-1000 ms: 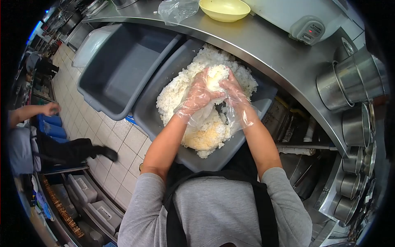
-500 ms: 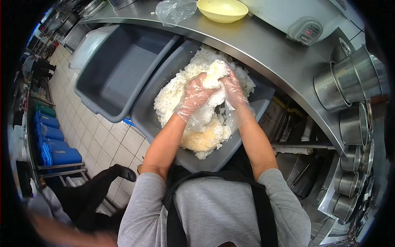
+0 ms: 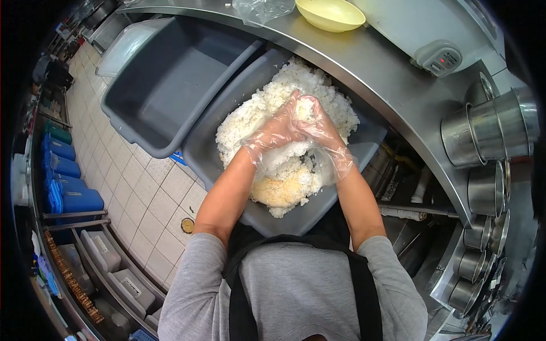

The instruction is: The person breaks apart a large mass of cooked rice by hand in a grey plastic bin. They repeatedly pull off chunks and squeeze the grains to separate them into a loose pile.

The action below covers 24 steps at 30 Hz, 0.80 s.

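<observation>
Both of my hands wear clear plastic gloves and meet over a grey tub (image 3: 202,145) of cooked white rice (image 3: 242,128). My left hand (image 3: 280,126) and my right hand (image 3: 319,120) press together around a clump of rice (image 3: 305,109), part of which shows between the fingers. More rice spreads below and around them. Nearer my body lies a yellowish, browned patch of rice (image 3: 277,190). The fingers' far sides and the underside of the clump are hidden.
Another grey tub (image 3: 176,74) stands at the left, against the rice tub. Beyond runs a steel counter (image 3: 375,68) with a yellow bowl (image 3: 330,14), a plastic bag (image 3: 263,10) and a white appliance (image 3: 438,57). Steel pots (image 3: 460,136) stand at the right; blue bins (image 3: 79,199) at far left.
My hands have closed together round the rice clump, which showed more openly between them before. The person at the lower left has left the view. The camera view has shifted slightly.
</observation>
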Motion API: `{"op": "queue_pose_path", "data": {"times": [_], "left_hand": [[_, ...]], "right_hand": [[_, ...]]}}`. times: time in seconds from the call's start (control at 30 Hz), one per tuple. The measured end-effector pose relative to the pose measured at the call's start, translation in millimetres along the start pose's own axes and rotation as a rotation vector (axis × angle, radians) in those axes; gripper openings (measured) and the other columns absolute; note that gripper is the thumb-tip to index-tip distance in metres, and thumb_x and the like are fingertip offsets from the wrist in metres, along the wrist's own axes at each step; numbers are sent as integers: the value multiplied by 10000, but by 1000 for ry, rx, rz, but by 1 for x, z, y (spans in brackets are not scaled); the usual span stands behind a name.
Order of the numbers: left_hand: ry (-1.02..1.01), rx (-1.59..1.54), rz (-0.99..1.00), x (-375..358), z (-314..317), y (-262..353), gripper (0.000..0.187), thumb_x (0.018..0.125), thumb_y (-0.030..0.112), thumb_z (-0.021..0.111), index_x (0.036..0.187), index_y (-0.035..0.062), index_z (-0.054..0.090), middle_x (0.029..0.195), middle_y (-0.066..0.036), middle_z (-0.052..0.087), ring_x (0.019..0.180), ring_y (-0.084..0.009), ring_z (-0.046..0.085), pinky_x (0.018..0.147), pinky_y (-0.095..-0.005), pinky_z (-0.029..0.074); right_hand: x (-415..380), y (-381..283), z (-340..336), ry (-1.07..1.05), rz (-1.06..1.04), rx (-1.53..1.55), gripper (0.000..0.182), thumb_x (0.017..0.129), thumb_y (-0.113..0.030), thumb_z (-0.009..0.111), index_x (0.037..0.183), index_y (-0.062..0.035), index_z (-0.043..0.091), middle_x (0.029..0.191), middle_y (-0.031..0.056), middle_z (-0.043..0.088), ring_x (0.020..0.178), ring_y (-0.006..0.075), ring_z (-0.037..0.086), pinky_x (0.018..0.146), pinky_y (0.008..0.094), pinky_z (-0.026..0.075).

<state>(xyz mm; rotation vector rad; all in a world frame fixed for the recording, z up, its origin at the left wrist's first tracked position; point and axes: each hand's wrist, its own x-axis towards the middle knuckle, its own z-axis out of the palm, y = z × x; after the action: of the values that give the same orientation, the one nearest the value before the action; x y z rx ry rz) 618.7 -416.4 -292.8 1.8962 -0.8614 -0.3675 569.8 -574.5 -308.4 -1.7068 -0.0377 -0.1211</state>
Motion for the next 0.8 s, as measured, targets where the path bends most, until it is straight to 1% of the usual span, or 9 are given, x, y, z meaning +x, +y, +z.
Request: {"op": "queue_pose_path", "data": {"times": [0.2, 0.33, 0.4, 0.47, 0.53, 0.63, 0.7, 0.77, 0.8], "left_hand": [[-27, 10, 15, 0, -4, 4, 931, 692, 326, 782, 1418, 28, 283, 1425, -209, 344, 1306, -299, 368, 1071, -337, 304], [90, -71, -129, -3, -1, 13, 785, 718, 378, 759, 1329, 9, 432, 1323, -211, 469, 1253, -294, 435, 1041, -333, 341], [121, -115, -141, -4, 2, 14, 743, 733, 386, 748, 1306, 9, 462, 1290, -212, 501, 1227, -294, 463, 1029, -331, 356], [148, -196, -342, -8, -3, 34, 641, 776, 397, 711, 1249, 10, 518, 1229, -201, 550, 1137, -285, 532, 987, -340, 391], [220, -138, -328, -5, 2, 26, 600, 794, 408, 687, 1217, 8, 542, 1198, -197, 570, 1097, -274, 553, 966, -341, 404], [296, -97, -198, -5, 14, -17, 569, 827, 447, 631, 1188, 12, 562, 1179, -186, 583, 1071, -253, 565, 940, -336, 415], [298, -114, -84, -6, 11, -15, 578, 843, 475, 599, 1192, 16, 558, 1191, -177, 577, 1086, -243, 556, 934, -329, 415], [56, -437, -437, -4, -6, 21, 684, 865, 550, 522, 1307, 31, 464, 1329, -165, 479, 1193, -247, 473, 966, -322, 386], [56, -438, -435, -3, -2, 19, 684, 865, 550, 522, 1307, 31, 464, 1329, -165, 479, 1193, -247, 473, 966, -322, 386]], "right_hand": [[3, 13, 0, 111, 23, 368, 428, 806, 33, 601, 1196, -79, 467, 1094, 41, 534, 940, 109, 538, 792, 232, 465], [2, 0, -1, 135, 78, 447, 409, 834, 3, 607, 1206, -77, 458, 1103, 34, 548, 900, 97, 556, 731, 217, 485], [0, -13, 2, 200, 187, 345, 336, 856, -10, 591, 1178, -19, 495, 970, 35, 578, 847, 84, 559, 693, 192, 467], [5, 14, -3, 216, 163, 369, 324, 868, -22, 580, 1183, -8, 506, 952, 40, 597, 825, 75, 561, 668, 183, 459], [9, 33, -6, 232, 141, 392, 315, 879, -35, 569, 1187, 2, 517, 934, 45, 616, 804, 66, 564, 643, 175, 450], [8, 21, -4, 224, 151, 280, 368, 886, -150, 595, 1209, 10, 522, 977, 86, 640, 839, 97, 573, 686, 228, 463], [2, -25, 4, 349, 389, -238, 463, 881, -284, 630, 1222, 2, 501, 1031, 89, 611, 958, 152, 563, 850, 280, 452], [7, 1, 2, 344, 380, -191, 557, 867, -339, 637, 1267, 5, 460, 1091, 103, 587, 1011, 167, 540, 887, 292, 432], [10, 15, -1, 339, 371, -145, 651, 852, -395, 643, 1311, 8, 419, 1152, 117, 563, 1064, 183, 518, 924, 304, 411]]}}
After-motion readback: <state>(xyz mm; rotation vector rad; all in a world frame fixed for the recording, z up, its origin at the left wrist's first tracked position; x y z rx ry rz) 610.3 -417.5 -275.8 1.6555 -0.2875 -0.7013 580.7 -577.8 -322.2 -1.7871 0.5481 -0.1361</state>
